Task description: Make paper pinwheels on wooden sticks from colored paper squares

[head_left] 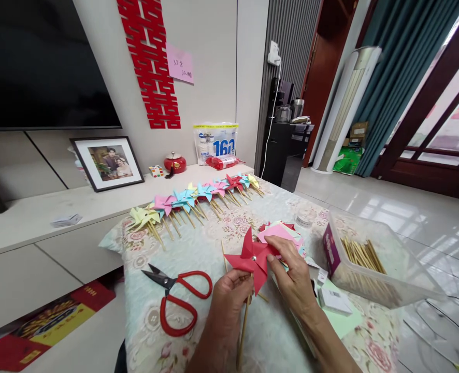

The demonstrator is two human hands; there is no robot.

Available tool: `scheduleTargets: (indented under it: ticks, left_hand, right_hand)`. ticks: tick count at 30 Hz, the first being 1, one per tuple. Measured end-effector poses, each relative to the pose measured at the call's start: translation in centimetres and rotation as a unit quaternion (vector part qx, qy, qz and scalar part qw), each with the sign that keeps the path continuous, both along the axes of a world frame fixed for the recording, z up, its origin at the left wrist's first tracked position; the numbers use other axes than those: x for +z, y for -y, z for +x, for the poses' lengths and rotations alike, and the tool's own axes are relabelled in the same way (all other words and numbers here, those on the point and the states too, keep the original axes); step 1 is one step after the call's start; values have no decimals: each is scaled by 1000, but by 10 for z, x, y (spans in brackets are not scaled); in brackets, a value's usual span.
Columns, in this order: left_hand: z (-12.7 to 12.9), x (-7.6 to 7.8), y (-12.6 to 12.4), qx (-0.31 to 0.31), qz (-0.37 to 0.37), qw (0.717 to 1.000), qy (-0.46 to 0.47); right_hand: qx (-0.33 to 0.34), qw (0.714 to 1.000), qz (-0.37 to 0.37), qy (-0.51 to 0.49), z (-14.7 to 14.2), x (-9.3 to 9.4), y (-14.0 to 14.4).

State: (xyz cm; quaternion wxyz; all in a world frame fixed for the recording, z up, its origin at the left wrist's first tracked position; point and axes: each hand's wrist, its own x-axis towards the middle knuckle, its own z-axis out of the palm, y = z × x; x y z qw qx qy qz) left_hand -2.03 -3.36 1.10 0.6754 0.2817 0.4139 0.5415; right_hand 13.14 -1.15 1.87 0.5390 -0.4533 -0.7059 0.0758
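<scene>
A red paper pinwheel (248, 261) with a small pin at its centre faces me above the table. My left hand (233, 290) is closed around it just below the centre, where its wooden stick (244, 331) runs down toward me. The thumb and fingers of my right hand (291, 267) pinch the right blade. To the left lie scissors (171, 285) with red handles, blades apart. Behind the right hand is a pile of coloured paper squares (280, 233). More sticks (363, 256) fill part of a clear plastic bin (392, 243) on the right.
A row of finished pinwheels (204, 194) lies along the table's far edge. On the right, a small white box (335, 300) rests on green paper (344, 321), near a roll of clear tape (306, 216). Beyond the table stands a white cabinet (74, 223) with a framed photo (107, 163).
</scene>
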Motion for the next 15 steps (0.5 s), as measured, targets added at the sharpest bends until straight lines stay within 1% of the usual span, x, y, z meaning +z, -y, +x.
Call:
scheduleTargets:
  ticks: [3, 7, 15]
  left_hand:
    - [5, -3, 2, 0, 3, 1000, 13]
    - [11, -3, 5, -1, 12, 1000, 19]
    - [17, -3, 7, -7, 19, 1000, -15]
  right_hand:
    - [-4, 1000, 4, 1, 3, 2, 1]
    - [-2, 1000, 15, 0, 5, 5, 3]
    - [-7, 999, 35, 1, 5, 5, 1]
